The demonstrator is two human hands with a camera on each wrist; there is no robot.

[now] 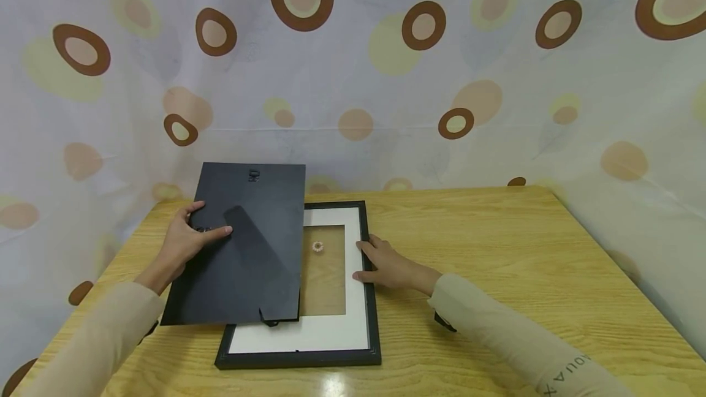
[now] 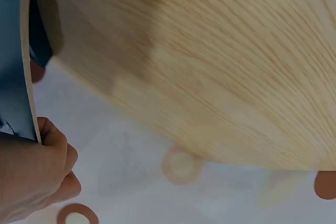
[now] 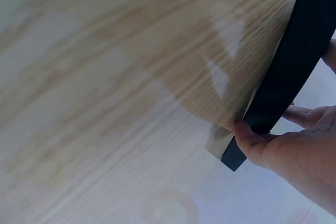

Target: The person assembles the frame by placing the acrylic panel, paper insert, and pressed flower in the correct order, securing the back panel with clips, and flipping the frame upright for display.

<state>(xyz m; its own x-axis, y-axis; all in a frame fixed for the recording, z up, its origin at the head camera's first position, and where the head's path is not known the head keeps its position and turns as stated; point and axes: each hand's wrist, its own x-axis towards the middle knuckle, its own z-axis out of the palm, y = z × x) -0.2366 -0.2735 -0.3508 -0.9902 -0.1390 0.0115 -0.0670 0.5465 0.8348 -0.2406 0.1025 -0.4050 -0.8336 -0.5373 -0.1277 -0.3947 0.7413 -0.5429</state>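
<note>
In the head view my left hand (image 1: 184, 239) pinches the left side of a black frame backing board (image 1: 237, 250), its thumb lying on the face. The board is raised and tilted over the left part of a black picture frame (image 1: 298, 358). A folded stand shows on its face, and in the left wrist view its thin pale edge (image 2: 26, 61) meets the curled fingers. My right hand (image 1: 394, 265) grips the picture frame's right side, fingertips over the border. The frame lies flat with a white mat (image 1: 355, 317) and a small flower-shaped piece (image 1: 317, 247) in the opening.
Under everything is a wood-grain table (image 1: 469, 244), its surface shiny in the right wrist view. A patterned curtain (image 1: 353, 78) with brown and yellow ovals hangs along the back and sides. The board covers the picture frame's left part.
</note>
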